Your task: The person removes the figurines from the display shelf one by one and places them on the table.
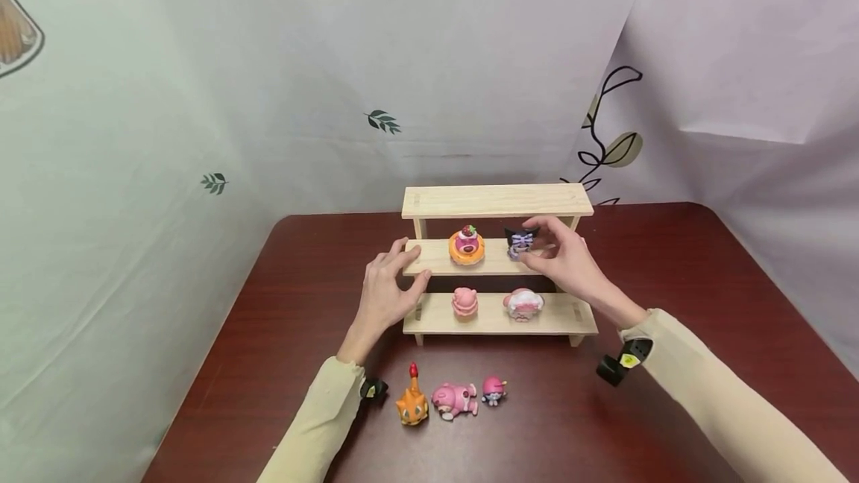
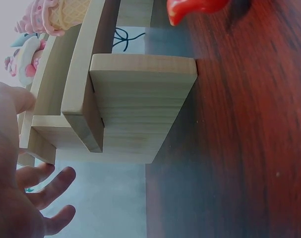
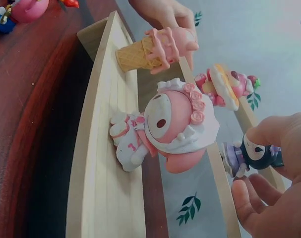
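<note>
On the middle tier of the wooden display stand [image 1: 496, 266], toward its right side, is a black-and-purple figurine [image 3: 257, 151]. My right hand [image 1: 564, 256] holds it between thumb and fingers. My left hand [image 1: 389, 289] grips the left end of that same tier, its thumb at the front edge. Left of the held figurine sits a figurine with an orange ring and a strawberry on top [image 1: 466, 246]. The lower tier carries a pink ice-cream-cone figurine [image 3: 157, 49] and a pink-and-white figurine with a rose-trimmed hood [image 3: 175, 124].
In front of the stand, on the dark red table [image 1: 282, 319], lie an orange figurine with a red tail tip [image 1: 412, 402], a pink figurine on its side [image 1: 455, 399] and a small pink-capped figurine [image 1: 493, 390]. A pale printed curtain [image 1: 470, 95] hangs behind.
</note>
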### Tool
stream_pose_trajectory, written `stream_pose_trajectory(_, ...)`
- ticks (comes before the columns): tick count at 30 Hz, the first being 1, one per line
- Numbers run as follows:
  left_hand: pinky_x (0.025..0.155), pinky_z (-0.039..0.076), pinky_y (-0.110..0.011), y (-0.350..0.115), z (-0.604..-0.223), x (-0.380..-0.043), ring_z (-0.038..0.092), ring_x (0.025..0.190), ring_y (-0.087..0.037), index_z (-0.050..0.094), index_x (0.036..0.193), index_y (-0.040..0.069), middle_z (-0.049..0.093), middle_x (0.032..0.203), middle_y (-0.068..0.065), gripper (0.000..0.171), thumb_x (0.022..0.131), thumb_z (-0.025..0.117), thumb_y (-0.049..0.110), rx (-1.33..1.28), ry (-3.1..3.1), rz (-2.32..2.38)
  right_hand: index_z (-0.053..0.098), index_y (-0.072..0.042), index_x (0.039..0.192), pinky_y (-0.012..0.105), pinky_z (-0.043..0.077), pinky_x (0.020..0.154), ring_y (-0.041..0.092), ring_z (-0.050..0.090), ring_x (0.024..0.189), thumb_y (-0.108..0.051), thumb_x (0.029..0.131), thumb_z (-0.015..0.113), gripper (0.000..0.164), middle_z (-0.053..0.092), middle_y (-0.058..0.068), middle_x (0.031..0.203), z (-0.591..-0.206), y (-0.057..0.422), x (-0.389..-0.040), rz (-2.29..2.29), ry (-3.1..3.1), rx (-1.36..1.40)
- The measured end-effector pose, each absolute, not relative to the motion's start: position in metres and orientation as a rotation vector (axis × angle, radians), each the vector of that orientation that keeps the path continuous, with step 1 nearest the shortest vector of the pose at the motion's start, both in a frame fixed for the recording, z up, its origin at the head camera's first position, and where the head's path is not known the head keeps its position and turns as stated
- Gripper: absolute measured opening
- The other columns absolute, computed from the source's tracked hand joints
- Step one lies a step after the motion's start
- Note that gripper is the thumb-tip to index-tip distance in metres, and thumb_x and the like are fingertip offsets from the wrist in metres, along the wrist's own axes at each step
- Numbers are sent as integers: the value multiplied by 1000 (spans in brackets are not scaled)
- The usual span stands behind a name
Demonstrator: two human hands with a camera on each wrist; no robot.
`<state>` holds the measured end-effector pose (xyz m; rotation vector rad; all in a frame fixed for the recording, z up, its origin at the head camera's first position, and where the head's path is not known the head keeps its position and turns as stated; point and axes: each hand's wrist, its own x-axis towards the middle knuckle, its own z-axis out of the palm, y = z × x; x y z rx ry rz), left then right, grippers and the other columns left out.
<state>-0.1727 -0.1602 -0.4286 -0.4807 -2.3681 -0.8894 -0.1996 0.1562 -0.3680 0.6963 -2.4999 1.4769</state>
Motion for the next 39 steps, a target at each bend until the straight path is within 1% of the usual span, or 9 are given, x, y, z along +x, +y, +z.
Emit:
stream_pose_trajectory(5,93,39,-64,-160,-429,-172,61,104,-45,71,124,4,60,134,-22,46,85,74,27,-477,-2354,-897,60,1,122,23,50,70,27,62,87,2,82,77,43,65,15,101,-367,152,-203,1457,-2506,702)
stream_pose_trajectory(8,93,39,-64,-160,-429,-172,61,104,-45,71,124,4,60,134,-22,46,84,74,27,-479,-2343,-897,61,0,121,23,50,70,29,62,87,2,83,77,42,65,15,104,-367,151,-204,1447,-2501,705)
stream_pose_trajectory(12,93,39,-65,-161,-429,-172,62,103,-44,71,123,3,60,133,-23,45,84,74,26,-480,-2340,-895,62,1,120,23,50,71,30,63,88,3,83,77,40,65,16,104,-368,151,-205,1453,-2489,723)
stream_pose_trajectory(23,93,39,-62,-158,-427,-174,62,103,-43,71,124,4,60,134,-21,44,86,73,27,-481,-2352,-903,62,1,118,23,49,72,28,64,89,2,84,77,38,66,16,104,-363,153,-206,1433,-2506,722)
stream_pose_trajectory(28,93,39,-63,-158,-427,-173,62,103,-42,71,124,4,60,134,-21,45,86,73,27,-483,-2355,-901,62,1,117,23,50,71,28,64,87,3,83,77,37,66,16,103,-364,153,-205,1436,-2497,719)
stream_pose_trajectory(35,93,39,-62,-158,-426,-174,63,101,-41,71,123,4,60,134,-20,44,85,73,27,-486,-2350,-889,63,-1,114,24,52,69,22,64,83,3,81,79,36,68,13,97,-365,155,-202,1418,-2479,725)
stream_pose_trajectory(39,92,39,-62,-158,-427,-173,63,101,-41,71,123,4,61,133,-20,45,85,73,28,-478,-2351,-894,63,-1,114,26,53,68,21,64,83,1,82,79,35,67,12,96,-365,157,-200,1427,-2491,723)
